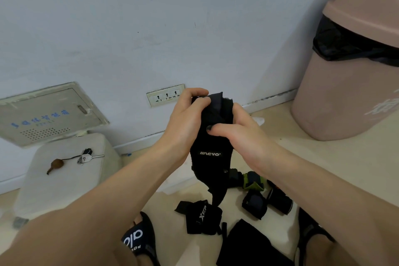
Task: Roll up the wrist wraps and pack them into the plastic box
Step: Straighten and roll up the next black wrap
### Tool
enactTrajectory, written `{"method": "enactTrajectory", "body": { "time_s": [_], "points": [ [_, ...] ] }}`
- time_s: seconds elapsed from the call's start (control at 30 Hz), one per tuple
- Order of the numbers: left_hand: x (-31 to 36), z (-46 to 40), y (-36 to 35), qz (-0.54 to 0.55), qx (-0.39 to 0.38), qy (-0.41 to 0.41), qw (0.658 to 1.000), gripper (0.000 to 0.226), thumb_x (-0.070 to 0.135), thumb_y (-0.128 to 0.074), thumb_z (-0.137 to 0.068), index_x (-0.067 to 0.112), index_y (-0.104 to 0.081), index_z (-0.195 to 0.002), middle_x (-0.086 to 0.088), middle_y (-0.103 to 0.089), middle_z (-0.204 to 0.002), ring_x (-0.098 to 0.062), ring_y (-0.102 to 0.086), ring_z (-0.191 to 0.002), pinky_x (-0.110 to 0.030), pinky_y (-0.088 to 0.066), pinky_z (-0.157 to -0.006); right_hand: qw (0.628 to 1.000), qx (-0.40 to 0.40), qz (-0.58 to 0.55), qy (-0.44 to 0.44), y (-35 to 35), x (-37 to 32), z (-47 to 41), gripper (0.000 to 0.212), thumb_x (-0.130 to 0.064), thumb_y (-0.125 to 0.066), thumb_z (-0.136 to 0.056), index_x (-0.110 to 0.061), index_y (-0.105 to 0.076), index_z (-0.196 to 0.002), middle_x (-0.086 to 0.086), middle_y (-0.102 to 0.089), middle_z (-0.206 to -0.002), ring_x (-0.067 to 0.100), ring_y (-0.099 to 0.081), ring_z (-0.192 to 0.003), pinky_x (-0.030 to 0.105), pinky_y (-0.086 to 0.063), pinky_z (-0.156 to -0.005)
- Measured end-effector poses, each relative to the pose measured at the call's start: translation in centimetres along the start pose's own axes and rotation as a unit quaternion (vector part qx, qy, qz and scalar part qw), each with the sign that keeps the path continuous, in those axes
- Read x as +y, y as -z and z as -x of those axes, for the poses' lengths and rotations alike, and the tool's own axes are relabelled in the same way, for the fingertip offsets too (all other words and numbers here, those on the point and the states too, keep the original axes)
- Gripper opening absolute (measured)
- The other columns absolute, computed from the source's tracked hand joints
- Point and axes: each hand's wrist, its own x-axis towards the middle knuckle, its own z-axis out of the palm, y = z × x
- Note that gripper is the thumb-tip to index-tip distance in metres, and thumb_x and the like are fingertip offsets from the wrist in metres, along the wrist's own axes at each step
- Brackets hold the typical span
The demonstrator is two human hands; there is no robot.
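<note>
Both hands, left hand (183, 123) and right hand (244, 134), fingers curled, grip black wrist wrap (212, 147) lettered "ACYO"

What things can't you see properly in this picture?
- Top end of the black wrist wrap: head view, the left hand and right hand cover it.
- Pink bin: cut off by the right and top edges.
- Plastic box: not in view.
- Blue writing on the wall panel: too blurred to read.

A pale blue wall (129, 28) carried a socket strip (165, 95); a pink bin (345, 93) stood on the cream floor (280, 136)
</note>
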Motion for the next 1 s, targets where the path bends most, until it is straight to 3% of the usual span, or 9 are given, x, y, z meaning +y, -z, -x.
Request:
{"method": "enactTrajectory", "body": {
  "time_s": [0.1,0.27,0.37,0.53,0.73,0.9,1.0],
  "points": [
    [-0.4,-0.1,-0.1,-0.033,0.026,-0.028,0.999,0.017,0.023,-0.056,-0.1,0.032,-0.063,-0.113,0.006,-0.067,-0.111,-0.016,-0.067,-0.105,-0.041,-0.056,-0.097,1.0,-0.015,0.005,-0.006,0.0,-0.1,-0.1,0.044,0.0,-0.067,-0.088,-0.023,-0.056,-0.125,0.001,-0.074,-0.113,0.013,-0.074,-0.104,0.035,-0.058,-0.092],
    [-0.4,-0.2,-0.2,-0.015,0.053,-0.049,0.997,0.017,0.023,-0.058,-0.101,0.029,-0.061,-0.117,0.006,-0.066,-0.107,-0.015,-0.068,-0.1,-0.038,-0.058,-0.094,0.999,-0.025,0.034,0.011,-0.1,0.1,0.2,0.051,0.003,-0.073,-0.085,-0.022,-0.055,-0.126,0.004,-0.075,-0.114,0.016,-0.075,-0.104,0.039,-0.059,-0.094],
    [-0.1,-0.3,-0.2,0.039,0.045,-0.007,0.998,0.016,0.026,-0.059,-0.1,0.024,-0.061,-0.116,0.004,-0.066,-0.103,-0.013,-0.067,-0.09,-0.033,-0.057,-0.082,1.0,-0.006,0.006,0.007,-0.1,0.1,0.2,0.049,0.005,-0.073,-0.086,-0.02,-0.057,-0.126,0.011,-0.075,-0.112,0.022,-0.076,-0.1,0.042,-0.061,-0.094],
    [-0.1,0.2,-0.5,0.084,-0.021,0.027,0.996,0.027,0.02,-0.051,-0.101,0.027,-0.058,-0.126,0.008,-0.068,-0.089,-0.006,-0.068,-0.077,-0.022,-0.054,-0.065,0.998,0.037,-0.043,-0.006,0.3,-0.3,0.0,0.045,0.006,-0.069,-0.086,-0.018,-0.061,-0.123,0.008,-0.075,-0.112,0.023,-0.074,-0.104,0.047,-0.058,-0.098],
    [-0.2,0.2,-0.9,0.031,-0.01,0.007,0.999,0.035,0.009,-0.049,-0.102,0.027,-0.055,-0.131,0.005,-0.066,-0.098,-0.012,-0.067,-0.086,-0.026,-0.054,-0.07,0.998,0.028,-0.058,-0.017,0.5,-0.3,-0.4,0.039,-0.004,-0.069,-0.089,-0.022,-0.06,-0.121,0.003,-0.075,-0.112,0.019,-0.075,-0.103,0.044,-0.059,-0.096],
    [1.0,-0.5,0.0,0.112,0.043,0.067,0.991,0.032,0.016,-0.054,-0.101,0.023,-0.057,-0.133,-0.011,-0.067,-0.117,-0.02,-0.068,-0.088,-0.032,-0.059,-0.071,0.998,0.005,0.065,-0.02,-0.1,-0.1,0.2,0.024,-0.027,-0.066,-0.097,-0.03,-0.057,-0.119,-0.003,-0.073,-0.106,0.01,-0.075,-0.087,0.028,-0.06,-0.068],
    [0.7,0.0,-0.2,0.144,0.009,0.068,0.987,0.045,0.029,-0.059,-0.094,0.018,-0.054,-0.137,-0.014,-0.068,-0.121,-0.023,-0.072,-0.096,-0.031,-0.059,-0.072,0.998,0.047,0.05,0.001,0.1,-0.3,0.0,0.021,-0.022,-0.065,-0.098,-0.027,-0.059,-0.117,-0.001,-0.073,-0.109,0.014,-0.074,-0.095,0.037,-0.062,-0.085]
  ]
}}
